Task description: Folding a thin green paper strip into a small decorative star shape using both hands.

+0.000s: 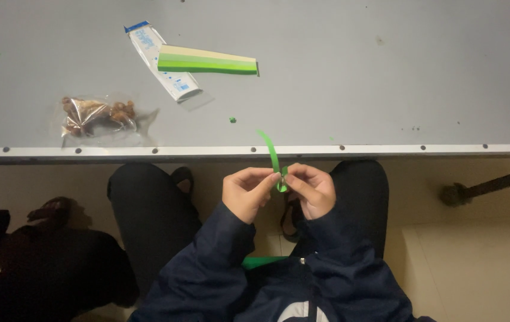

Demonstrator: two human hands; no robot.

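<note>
The narrow green paper strip point(274, 160) is pinched at its lower end between both hands, below the bench edge, at 6 o'clock from the stack; left hand point(246, 192) and right hand point(310, 188) each keep a closed grip on it. The grey metal bench point(350, 77) carries a green-and-cream paper strip stack point(207, 61) at 11 o'clock, lying across a white packet point(162, 56). The crinkled clear bag's point(96, 116) contents are hard to make out. Beige floor point(475, 268) lies beneath.
</note>
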